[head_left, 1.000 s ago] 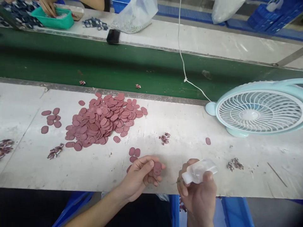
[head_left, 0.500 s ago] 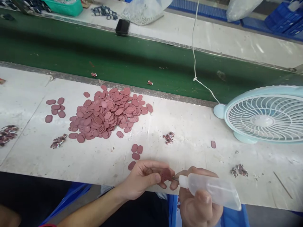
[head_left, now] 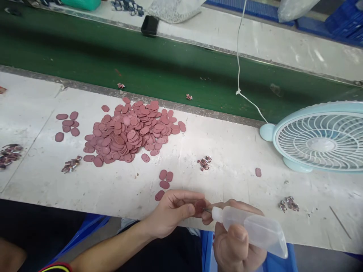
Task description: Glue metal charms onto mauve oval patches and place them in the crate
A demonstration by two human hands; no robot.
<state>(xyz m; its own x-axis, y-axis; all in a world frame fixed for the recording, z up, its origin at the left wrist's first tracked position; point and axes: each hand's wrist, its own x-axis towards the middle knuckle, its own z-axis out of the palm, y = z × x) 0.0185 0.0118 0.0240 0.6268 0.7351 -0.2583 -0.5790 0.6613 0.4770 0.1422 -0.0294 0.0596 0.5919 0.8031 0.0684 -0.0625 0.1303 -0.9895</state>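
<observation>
My left hand pinches a dark-red oval disc between thumb and fingers, just over the front edge of the white table. My right hand is wrapped round a translucent squeeze bottle with a white cap and a thin metal needle tip. That tip points left and meets the face of the disc. Beyond my left hand lie a few loose oval discs. Farther back spreads a large heap of the same discs.
A pale blue fan stands at the right, its white cord running up. Small clusters of brown-and-white figures dot the table. Behind it runs a green belt. Blue bins sit below the front edge.
The needle tip has moved from the disc's right edge onto its face. The whole view has shifted slightly; both hands keep their hold.
</observation>
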